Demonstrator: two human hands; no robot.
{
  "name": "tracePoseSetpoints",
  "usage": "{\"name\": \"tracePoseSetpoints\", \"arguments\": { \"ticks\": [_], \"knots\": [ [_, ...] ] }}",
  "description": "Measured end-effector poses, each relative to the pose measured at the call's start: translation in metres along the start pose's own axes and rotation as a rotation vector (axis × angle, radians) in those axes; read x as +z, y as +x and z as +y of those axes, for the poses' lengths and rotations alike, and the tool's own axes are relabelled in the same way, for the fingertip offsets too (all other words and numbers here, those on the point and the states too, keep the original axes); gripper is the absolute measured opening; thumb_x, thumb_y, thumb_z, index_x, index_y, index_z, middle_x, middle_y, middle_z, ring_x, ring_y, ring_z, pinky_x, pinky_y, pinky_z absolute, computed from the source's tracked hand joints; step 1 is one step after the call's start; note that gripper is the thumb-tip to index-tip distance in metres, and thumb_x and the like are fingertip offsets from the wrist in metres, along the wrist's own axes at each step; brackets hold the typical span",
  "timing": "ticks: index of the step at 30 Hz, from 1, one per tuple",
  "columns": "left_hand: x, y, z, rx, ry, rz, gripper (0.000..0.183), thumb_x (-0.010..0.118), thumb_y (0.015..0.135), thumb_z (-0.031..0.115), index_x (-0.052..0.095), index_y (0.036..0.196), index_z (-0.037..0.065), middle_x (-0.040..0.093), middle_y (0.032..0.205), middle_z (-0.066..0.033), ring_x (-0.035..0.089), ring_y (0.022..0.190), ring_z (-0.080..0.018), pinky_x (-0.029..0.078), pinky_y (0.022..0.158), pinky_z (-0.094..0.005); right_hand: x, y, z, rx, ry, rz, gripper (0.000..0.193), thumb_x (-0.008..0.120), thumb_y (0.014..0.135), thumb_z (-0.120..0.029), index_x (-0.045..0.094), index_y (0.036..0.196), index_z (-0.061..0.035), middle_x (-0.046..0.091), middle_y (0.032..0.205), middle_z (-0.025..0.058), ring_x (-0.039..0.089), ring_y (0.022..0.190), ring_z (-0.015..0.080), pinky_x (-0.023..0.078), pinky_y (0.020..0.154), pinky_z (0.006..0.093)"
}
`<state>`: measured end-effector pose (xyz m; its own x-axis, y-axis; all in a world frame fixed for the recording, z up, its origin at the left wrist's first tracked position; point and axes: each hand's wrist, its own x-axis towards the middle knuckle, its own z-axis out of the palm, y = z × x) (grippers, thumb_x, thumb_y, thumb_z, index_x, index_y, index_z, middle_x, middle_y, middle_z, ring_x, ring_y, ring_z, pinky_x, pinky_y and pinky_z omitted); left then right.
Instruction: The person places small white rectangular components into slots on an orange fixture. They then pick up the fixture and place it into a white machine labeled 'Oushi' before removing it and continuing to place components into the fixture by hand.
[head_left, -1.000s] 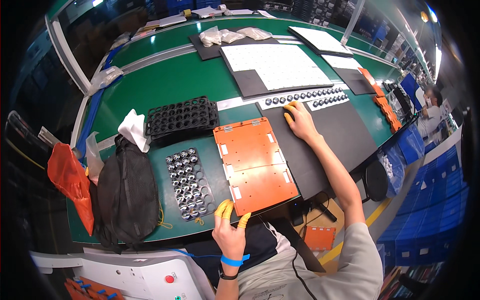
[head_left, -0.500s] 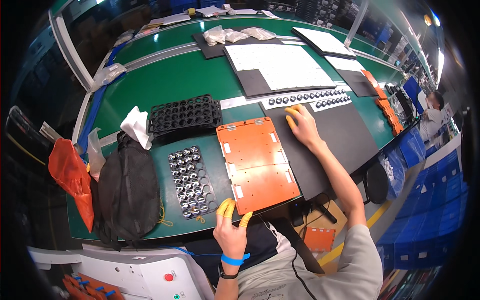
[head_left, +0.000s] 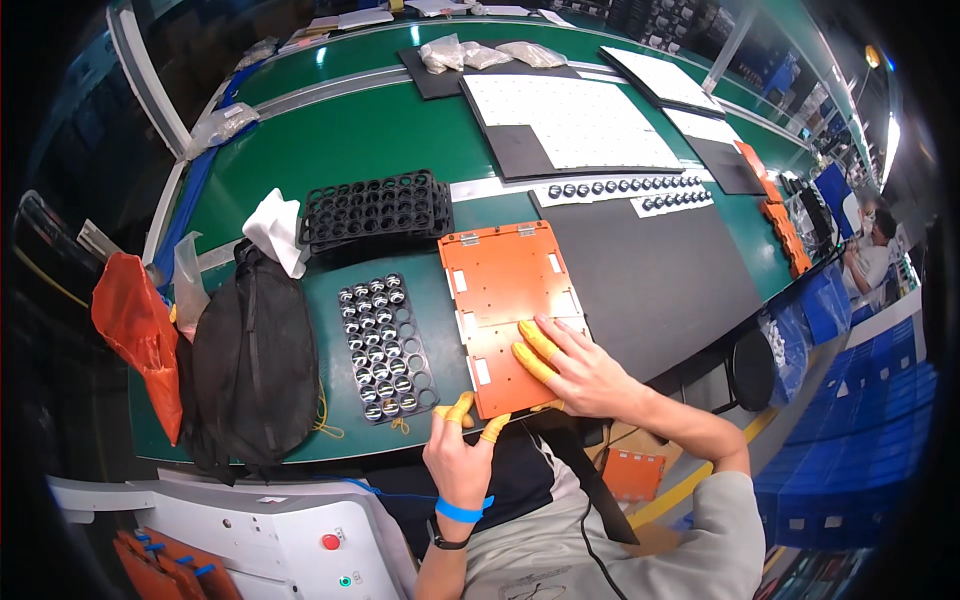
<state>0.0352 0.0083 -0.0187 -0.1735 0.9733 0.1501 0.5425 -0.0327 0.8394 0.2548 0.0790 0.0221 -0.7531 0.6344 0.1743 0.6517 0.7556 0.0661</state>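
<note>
Panel, orange — under right fingers, near-left corner beside left fingers

An orange, white-patched rectangular board lies on the green table.

The left of two head-worn fisheye cameras looks down and forward over the green workbench. It sits close above the left hand and right hand, its reach running from the black backpack on the left to a co-worker far right. Straight edges bow toward its dark rim.
</note>
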Motion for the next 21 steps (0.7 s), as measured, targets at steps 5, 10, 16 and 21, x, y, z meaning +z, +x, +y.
{"name": "tracePoseSetpoints", "arguments": {
  "ticks": [5,10,16,21],
  "knots": [
    [0.013,-0.002,-0.008,0.103,-0.05,0.104,0.049,0.091,0.072,0.018,0.073,0.114,0.001,0.054,0.078,-0.0068,0.048,0.059,-0.019,0.041,0.054,-0.0341,-0.043,0.006,0.01,-0.005,0.085,-0.013,0.074,0.069,0.08,-0.022,0.046,0.147,0.0026,0.048,0.149,0.0237,0.048,0.139,0.041,0.05,0.107,0.0453],
    [0.006,0.001,-0.007,0.091,-0.032,0.096,0.046,0.091,0.072,0.019,0.073,0.111,0.001,0.056,0.078,-0.0081,0.054,0.061,-0.022,0.045,0.056,-0.0364,-0.115,0.047,0.047,-0.051,0.126,-0.028,0.052,0.069,0.09,-0.032,0.059,0.13,0.0,0.068,0.119,0.0211,0.069,0.108,0.0355,0.06,0.084,0.0413],
    [-0.001,-0.003,0.0,0.132,0.013,0.004,0.047,0.093,0.069,0.024,0.072,0.104,0.001,0.054,0.077,-0.0082,0.055,0.064,-0.0267,0.045,0.058,-0.0395,-0.163,0.119,0.13,0.426,0.597,0.152,0.032,0.079,0.088,-0.028,0.072,0.097,0.0012,0.074,0.085,0.0116,0.073,0.084,0.0188,0.056,0.071,0.0332],
    [-0.001,-0.004,0.004,0.157,0.028,-0.007,0.048,0.092,0.069,0.025,0.072,0.104,0.001,0.054,0.077,-0.0082,0.054,0.063,-0.026,0.045,0.058,-0.0398,-0.101,0.163,0.209,0.52,0.706,0.609,0.04,0.079,0.09,-0.029,0.07,0.113,0.0026,0.076,0.097,0.0104,0.07,0.086,0.0142,0.054,0.075,0.0293]
  ]
}}
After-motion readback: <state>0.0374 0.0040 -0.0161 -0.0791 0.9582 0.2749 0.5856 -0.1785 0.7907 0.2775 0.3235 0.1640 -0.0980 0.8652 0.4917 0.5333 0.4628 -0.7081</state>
